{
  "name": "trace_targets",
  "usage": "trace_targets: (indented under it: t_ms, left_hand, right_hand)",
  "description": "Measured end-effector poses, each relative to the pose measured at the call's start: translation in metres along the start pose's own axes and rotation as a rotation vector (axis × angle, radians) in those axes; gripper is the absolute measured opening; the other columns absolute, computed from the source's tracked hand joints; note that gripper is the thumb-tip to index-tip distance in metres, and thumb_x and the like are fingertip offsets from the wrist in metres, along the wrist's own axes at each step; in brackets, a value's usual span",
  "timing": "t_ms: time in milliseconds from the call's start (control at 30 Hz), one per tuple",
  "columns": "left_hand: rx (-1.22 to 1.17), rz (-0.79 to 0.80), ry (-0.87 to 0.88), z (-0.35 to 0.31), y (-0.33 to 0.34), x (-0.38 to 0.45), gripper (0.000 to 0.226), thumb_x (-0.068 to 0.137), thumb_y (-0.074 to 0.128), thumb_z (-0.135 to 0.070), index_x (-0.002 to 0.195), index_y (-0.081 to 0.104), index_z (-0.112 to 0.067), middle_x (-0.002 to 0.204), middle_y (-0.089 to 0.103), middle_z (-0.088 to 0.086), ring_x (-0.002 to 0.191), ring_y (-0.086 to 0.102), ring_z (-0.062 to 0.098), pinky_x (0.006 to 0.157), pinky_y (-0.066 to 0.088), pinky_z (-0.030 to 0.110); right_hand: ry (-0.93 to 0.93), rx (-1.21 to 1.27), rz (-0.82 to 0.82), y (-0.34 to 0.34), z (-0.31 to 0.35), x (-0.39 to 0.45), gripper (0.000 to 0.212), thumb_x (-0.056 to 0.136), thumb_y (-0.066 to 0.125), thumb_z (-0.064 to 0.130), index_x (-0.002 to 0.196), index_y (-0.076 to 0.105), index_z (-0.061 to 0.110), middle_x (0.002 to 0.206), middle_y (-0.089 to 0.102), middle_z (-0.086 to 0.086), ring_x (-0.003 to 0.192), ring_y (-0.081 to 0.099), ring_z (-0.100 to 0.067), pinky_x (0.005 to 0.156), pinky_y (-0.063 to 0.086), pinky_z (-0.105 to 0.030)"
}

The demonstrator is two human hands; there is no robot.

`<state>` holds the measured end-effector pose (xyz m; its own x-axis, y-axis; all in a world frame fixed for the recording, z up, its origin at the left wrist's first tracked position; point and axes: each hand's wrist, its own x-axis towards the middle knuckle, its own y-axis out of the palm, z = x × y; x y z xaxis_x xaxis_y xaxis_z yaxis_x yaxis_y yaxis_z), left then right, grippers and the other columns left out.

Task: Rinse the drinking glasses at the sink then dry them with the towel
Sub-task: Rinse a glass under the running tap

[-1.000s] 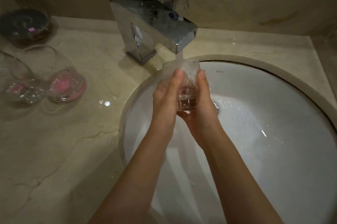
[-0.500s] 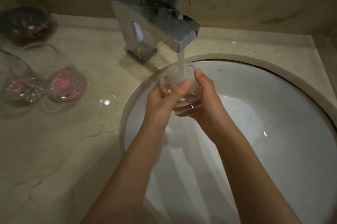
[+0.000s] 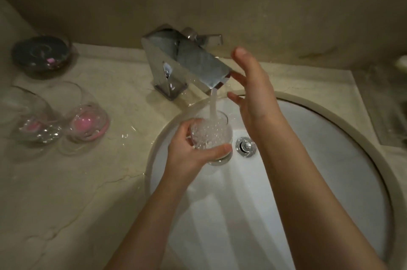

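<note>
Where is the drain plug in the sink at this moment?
In the head view, the drain plug sits in the white basin, just right of the glass held by the left hand.

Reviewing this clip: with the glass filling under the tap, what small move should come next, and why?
Probably the right hand, open and raised beside the faucet, should reach the lever and shut off the water. The glass, held by the left hand over the sink, looks nearly full under the stream.
</note>
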<state>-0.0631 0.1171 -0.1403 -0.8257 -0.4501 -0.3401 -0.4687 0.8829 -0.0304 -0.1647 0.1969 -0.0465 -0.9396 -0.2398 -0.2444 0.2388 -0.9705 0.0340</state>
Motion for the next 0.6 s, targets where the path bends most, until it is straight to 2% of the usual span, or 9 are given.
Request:
trace_targets:
  t_ms: [67, 133, 200, 233, 367, 500, 600]
  left_hand:
    - [0.017, 0.002, -0.027, 0.0, -0.001, -0.005, 0.082, 0.025, 0.086, -0.046, 0.101, 0.059, -0.036, 0.107, 0.068, -0.01, 0.098, 0.067, 0.011, 0.085, 0.056, 0.032]
    - [0.029, 0.005, -0.032, -0.002, -0.002, -0.008, 0.084, 0.023, 0.085, -0.046, 0.102, 0.059, -0.036, 0.105, 0.067, -0.011, 0.097, 0.066, 0.01, 0.079, 0.055, 0.027]
    - [0.027, 0.009, -0.032, -0.004, -0.002, -0.01, 0.086, 0.022, 0.085, -0.046, 0.103, 0.058, -0.035, 0.106, 0.066, -0.012, 0.098, 0.065, 0.009, 0.076, 0.053, 0.023]
    - [0.029, 0.011, -0.031, -0.006, -0.003, -0.01, 0.087, 0.022, 0.085, -0.046, 0.104, 0.058, -0.035, 0.106, 0.066, -0.012, 0.099, 0.065, 0.009, 0.076, 0.052, 0.022]
    - [0.039, 0.001, -0.011, -0.013, -0.005, -0.01, 0.088, 0.024, 0.087, -0.045, 0.107, 0.06, -0.033, 0.108, 0.069, -0.008, 0.099, 0.067, 0.012, 0.081, 0.056, 0.029]
    - [0.068, -0.005, 0.038, -0.019, -0.008, -0.01, 0.089, 0.027, 0.089, -0.042, 0.11, 0.06, -0.029, 0.107, 0.07, -0.007, 0.096, 0.068, 0.011, 0.082, 0.058, 0.033]
    - [0.103, -0.004, 0.057, -0.021, -0.009, -0.014, 0.086, 0.027, 0.089, -0.042, 0.108, 0.06, -0.032, 0.106, 0.069, -0.009, 0.095, 0.068, 0.008, 0.081, 0.058, 0.03]
  right_hand:
    - [-0.03, -0.033, 0.014, 0.008, 0.016, 0.007, 0.048, 0.098, 0.044, 0.043, 0.143, 0.042, 0.028, 0.147, 0.042, 0.011, 0.135, 0.038, -0.01, 0.114, 0.031, -0.043]
    - [-0.046, -0.08, 0.034, 0.015, 0.024, 0.013, 0.05, 0.1, 0.039, 0.046, 0.145, 0.041, 0.025, 0.15, 0.04, 0.011, 0.138, 0.034, -0.008, 0.116, 0.026, -0.034]
    - [-0.06, -0.123, 0.053, 0.018, 0.028, 0.016, 0.051, 0.101, 0.035, 0.047, 0.145, 0.042, 0.023, 0.15, 0.041, 0.01, 0.138, 0.033, -0.007, 0.112, 0.023, -0.025]
    - [-0.067, -0.136, 0.054, 0.019, 0.029, 0.017, 0.05, 0.101, 0.034, 0.045, 0.144, 0.043, 0.022, 0.149, 0.042, 0.009, 0.138, 0.034, -0.006, 0.112, 0.024, -0.025]
    - [-0.068, -0.163, 0.029, 0.019, 0.023, 0.02, 0.043, 0.102, 0.035, 0.04, 0.141, 0.045, 0.025, 0.143, 0.046, 0.009, 0.132, 0.039, -0.007, 0.115, 0.031, -0.038]
    - [-0.081, -0.109, 0.025, 0.022, 0.011, 0.015, 0.036, 0.101, 0.038, 0.043, 0.132, 0.05, 0.031, 0.127, 0.051, 0.014, 0.129, 0.046, -0.014, 0.112, 0.035, -0.041]
    - [-0.072, -0.111, 0.032, 0.025, 0.006, 0.01, 0.034, 0.1, 0.037, 0.047, 0.13, 0.05, 0.037, 0.122, 0.05, 0.019, 0.129, 0.046, -0.017, 0.111, 0.035, -0.044]
